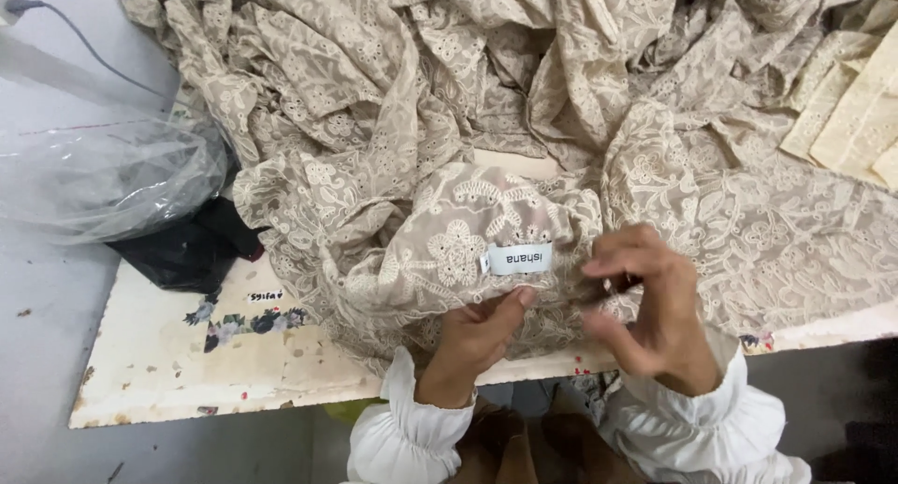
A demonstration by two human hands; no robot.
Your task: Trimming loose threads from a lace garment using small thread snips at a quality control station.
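Observation:
A big heap of beige embroidered fabric (393, 101) covers most of the worn white table (187, 362). Near the front edge a garment's neckline shows a small white sewn-in label (521, 259). My left hand (477, 339) pinches the fabric just below the label, thumb on top. My right hand (650, 311) holds the same neckline edge to the right of the label, fingers curled around the cloth. Both wrists wear white ruffled cuffs.
A clear plastic bag (94, 180) and a black cloth (192, 250) lie at the table's left. Cream lace strips (856, 110) sit at the far right. A grey cable (84, 44) runs from a plug at top left. Grey floor lies below the table.

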